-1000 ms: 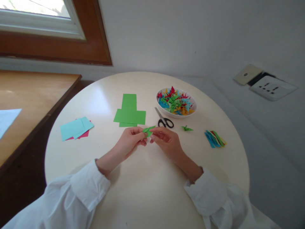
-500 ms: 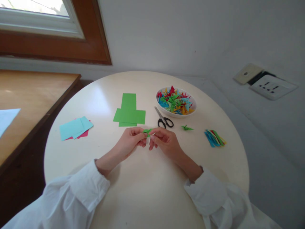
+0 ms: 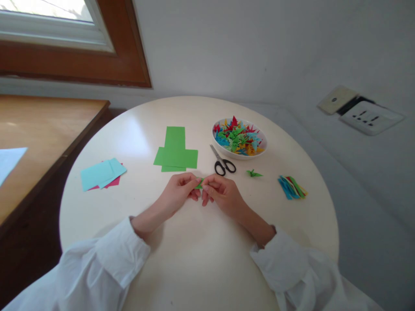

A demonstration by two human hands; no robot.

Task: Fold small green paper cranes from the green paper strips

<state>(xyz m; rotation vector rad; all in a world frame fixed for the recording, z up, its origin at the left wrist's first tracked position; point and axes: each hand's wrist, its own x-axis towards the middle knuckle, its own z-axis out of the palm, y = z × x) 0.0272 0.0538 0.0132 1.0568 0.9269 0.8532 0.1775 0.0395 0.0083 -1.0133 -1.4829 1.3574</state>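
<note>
Between my two hands is a small folded piece of green paper [image 3: 199, 185], mostly covered by fingers. My left hand [image 3: 181, 186] pinches its left side between thumb and fingers. My right hand [image 3: 222, 190] pinches the right side, fingertips close to those of the left. Just beyond the hands lie black-handled scissors [image 3: 221, 163], blades pointing away. Green paper sheets [image 3: 175, 149] overlap in a cross shape past my left hand. A finished green paper crane [image 3: 254, 173] rests to the right of the scissors.
A white oval bowl [image 3: 227, 153] full of colourful paper cranes stands at the back right. Coloured paper strips [image 3: 292, 187] lie at the right. Light blue sheets [image 3: 97, 175] over red ones lie at the left of the round white table [image 3: 201, 268].
My right hand has shifted slightly left, closer to the left hand. Less of the green paper shows between the fingers now.
</note>
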